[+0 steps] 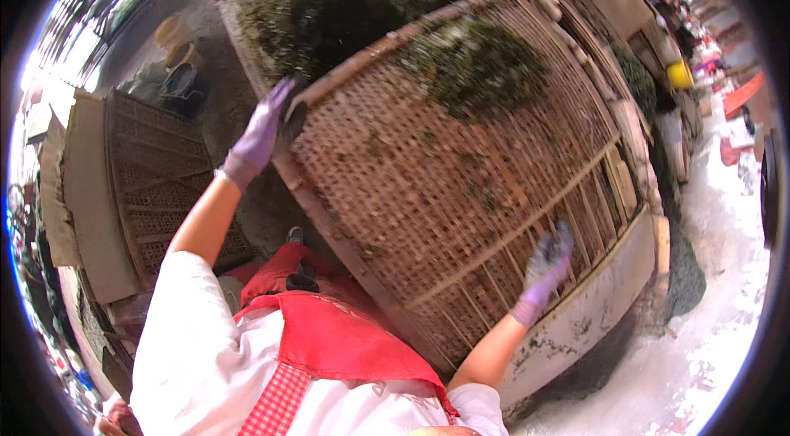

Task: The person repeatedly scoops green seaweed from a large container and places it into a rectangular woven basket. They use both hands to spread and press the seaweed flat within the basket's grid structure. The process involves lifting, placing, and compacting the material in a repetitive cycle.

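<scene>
A woven bamboo lattice panel [395, 189] with a wooden rim fills the space before me, tilted in view. A heap of dark green leafy matter [487, 66] lies on its far part, and small scraps are scattered over the weave. My left hand [262, 127], in a purple glove, is at the panel's left corner with its fingers stretched out; whether it grips the rim is unclear. My right hand [547, 263], in a purple glove with dark, soiled-looking fingers, is over the thin slats [494, 282] at the near right, fingers apart and holding nothing visible.
More dark green matter [296, 22] lies beyond the panel. A pale board [574, 325] borders the right side. Left stand another lattice panel [163, 189] and a cardboard sheet [92, 201]. Yellow buckets [176, 41] sit at far left, a yellow container [679, 74] at right.
</scene>
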Demonstrator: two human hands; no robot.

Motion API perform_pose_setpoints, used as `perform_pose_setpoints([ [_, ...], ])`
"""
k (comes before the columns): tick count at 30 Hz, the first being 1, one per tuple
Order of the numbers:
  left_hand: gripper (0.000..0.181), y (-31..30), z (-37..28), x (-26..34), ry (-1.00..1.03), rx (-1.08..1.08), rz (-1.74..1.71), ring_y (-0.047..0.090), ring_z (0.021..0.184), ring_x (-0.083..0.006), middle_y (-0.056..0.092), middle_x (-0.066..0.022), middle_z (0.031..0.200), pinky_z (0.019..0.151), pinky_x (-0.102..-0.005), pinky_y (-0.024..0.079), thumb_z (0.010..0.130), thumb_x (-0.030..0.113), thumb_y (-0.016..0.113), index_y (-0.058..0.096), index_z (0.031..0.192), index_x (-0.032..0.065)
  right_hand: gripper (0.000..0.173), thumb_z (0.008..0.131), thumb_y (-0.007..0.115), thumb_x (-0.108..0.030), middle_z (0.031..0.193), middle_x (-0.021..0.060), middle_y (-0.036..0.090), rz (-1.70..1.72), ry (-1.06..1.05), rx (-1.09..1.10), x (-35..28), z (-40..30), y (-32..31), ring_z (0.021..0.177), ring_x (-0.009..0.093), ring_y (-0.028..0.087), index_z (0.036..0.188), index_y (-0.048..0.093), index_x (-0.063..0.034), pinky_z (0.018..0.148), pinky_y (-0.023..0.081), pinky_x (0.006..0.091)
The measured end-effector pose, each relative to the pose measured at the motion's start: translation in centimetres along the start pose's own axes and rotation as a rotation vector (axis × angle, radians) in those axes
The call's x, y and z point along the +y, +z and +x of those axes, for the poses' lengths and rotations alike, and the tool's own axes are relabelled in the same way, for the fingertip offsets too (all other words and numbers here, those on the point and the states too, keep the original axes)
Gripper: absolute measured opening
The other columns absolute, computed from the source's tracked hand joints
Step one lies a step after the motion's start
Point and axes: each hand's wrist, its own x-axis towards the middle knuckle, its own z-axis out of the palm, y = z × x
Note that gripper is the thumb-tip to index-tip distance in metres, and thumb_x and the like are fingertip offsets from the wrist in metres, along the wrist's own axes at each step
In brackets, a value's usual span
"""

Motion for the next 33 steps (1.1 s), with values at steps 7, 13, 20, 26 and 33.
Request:
perform_pose_setpoints([
  [7,0.042,-14.1,-10.3,-12.4,-0.357,0.125,-0.259,0.036,0.123,-0.0205,0.042,-0.0136,0.130,0.104,-0.0302,0.025,0.085,0.006,0.038,0.040,0.127,0.0001,0.072,0.078,0.062,-0.027,0.139,0.0193,0.025,-0.711,0.130,0.008,-6.7,-1.0,23.7,0.122,0.034,0.035,0.135,0.025,-0.0049,0.104,0.025,0.0419],
  [13,0.052,-20.4,-7.1,-18.1,-0.495,0.028,-0.338,0.040,0.120,-0.0284,0.044,-0.0174,0.127,0.101,-0.0326,0.031,0.072,-0.002,0.052,0.041,0.123,-0.0028,0.070,0.076,0.063,-0.036,0.136,0.0177,0.032,-0.606,-0.281,-0.172,-19.8,1.2,35.9,0.122,0.031,0.036,0.132,0.032,-0.0049,0.104,0.026,0.0395],
  [20,0.051,-23.7,3.2,-22.9,-0.461,0.041,-0.371,0.040,0.121,-0.0249,0.044,-0.0171,0.127,0.102,-0.0315,0.030,0.074,-0.005,0.048,0.041,0.124,-0.0034,0.076,0.071,0.070,-0.021,0.123,0.0194,0.045,-0.175,-0.727,-0.280,-26.9,6.4,55.0,0.114,0.036,0.041,0.133,0.027,-0.0105,0.094,0.037,0.0422],
  [26,0.043,-26.2,8.7,-26.5,-0.506,-0.001,-0.197,0.045,0.115,-0.0235,0.048,-0.0171,0.122,0.097,-0.0301,0.034,0.078,-0.002,0.048,0.044,0.120,-0.0037,0.049,0.073,0.063,-0.028,0.106,0.0192,0.056,-0.673,-0.199,-0.795,-27.5,12.2,68.3,0.099,0.031,0.053,0.115,0.051,-0.0067,0.084,0.043,0.0378],
  [33,0.034,-23.9,19.1,-30.6,-0.286,-0.295,-0.033,0.057,0.096,-0.0289,0.059,-0.0185,0.103,0.083,-0.0336,0.044,0.077,0.001,0.055,0.051,0.111,-0.0026,0.039,0.084,0.050,-0.036,0.105,0.0101,0.060,-0.357,-0.451,-0.708,-25.3,14.2,62.8,0.068,0.018,0.057,0.112,0.055,-0.0096,0.073,0.048,0.0340],
])
